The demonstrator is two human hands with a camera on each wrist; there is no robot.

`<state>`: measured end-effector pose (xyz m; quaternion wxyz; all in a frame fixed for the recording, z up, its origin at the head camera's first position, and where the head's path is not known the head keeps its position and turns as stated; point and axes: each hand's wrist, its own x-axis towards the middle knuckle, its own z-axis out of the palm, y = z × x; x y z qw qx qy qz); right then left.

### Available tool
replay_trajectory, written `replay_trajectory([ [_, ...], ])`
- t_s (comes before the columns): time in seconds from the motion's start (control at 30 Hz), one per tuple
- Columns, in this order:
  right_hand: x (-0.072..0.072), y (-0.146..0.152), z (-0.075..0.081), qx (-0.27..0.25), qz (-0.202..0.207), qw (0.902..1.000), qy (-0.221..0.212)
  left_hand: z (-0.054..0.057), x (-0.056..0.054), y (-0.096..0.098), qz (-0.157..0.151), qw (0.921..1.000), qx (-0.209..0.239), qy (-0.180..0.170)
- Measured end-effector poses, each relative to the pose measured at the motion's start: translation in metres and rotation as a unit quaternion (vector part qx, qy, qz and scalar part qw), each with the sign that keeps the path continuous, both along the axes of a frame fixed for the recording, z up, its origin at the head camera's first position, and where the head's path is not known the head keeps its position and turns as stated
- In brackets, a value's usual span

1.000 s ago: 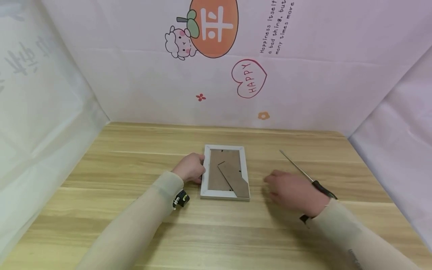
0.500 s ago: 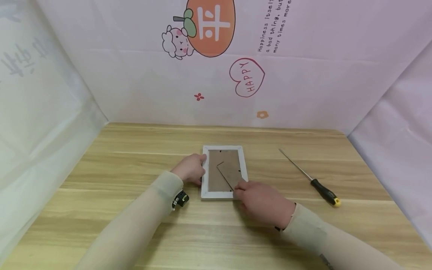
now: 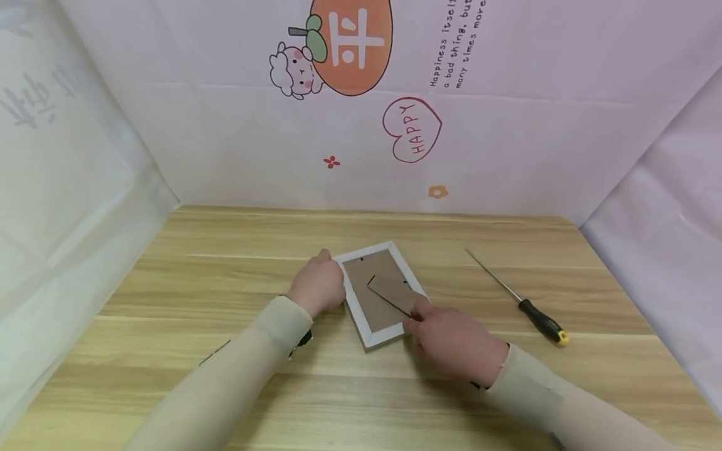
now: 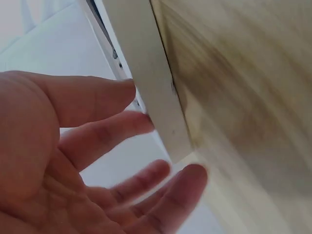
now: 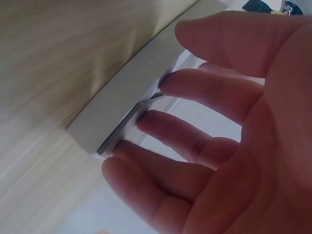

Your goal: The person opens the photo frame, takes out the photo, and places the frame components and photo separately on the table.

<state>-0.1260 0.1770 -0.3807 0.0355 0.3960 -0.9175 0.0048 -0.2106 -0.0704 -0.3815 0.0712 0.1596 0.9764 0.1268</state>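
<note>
A white picture frame (image 3: 361, 316) lies back side up on the wooden table, turned at an angle. Its brown backing board (image 3: 372, 300) shows a dark L-shaped line, the edge of a stand flap. My left hand (image 3: 318, 285) is at the frame's upper left corner; in the left wrist view the thumb (image 4: 105, 100) meets the frame's side and the other fingers bend around its end. At the lower right corner, my right hand (image 3: 454, 341) grips the frame, its fingers over the back and the lower end of the flap. The right thumb (image 5: 219, 44) lies along the side edge.
A screwdriver (image 3: 541, 321) with a black and yellow handle lies to the right of the frame, its tip pointing away to the upper left. Printed white cloth (image 3: 254, 144) walls in the table at the back and on both sides.
My right hand has come from beside the screwdriver to the frame's lower right corner. The frame has turned counter-clockwise, its near end swinging right, while my left hand shifted slightly at its side.
</note>
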Motion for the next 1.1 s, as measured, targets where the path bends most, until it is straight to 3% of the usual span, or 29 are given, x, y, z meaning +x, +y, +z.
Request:
replay_trajectory([
  [0.1, 0.001, 0.003, 0.002, 0.010, -0.013, 0.9998, -0.009, 0.000, 0.002, 0.001, -0.008, 0.9997, -0.004, 0.025],
  [0.37, 0.004, 0.005, 0.005, 0.048, -0.054, 0.9974, 0.001, -0.001, 0.003, 0.000, -0.026, 0.9993, 0.027, -0.005],
  [0.73, -0.014, 0.012, 0.006, 0.038, -0.111, 0.9923, -0.040, -0.002, 0.009, -0.002, -0.086, 0.9952, 0.005, 0.046],
  [1.1, -0.029, 0.013, 0.004, 0.049, -0.146, 0.9843, -0.085, -0.003, 0.013, -0.002, -0.153, 0.9837, -0.029, 0.091],
])
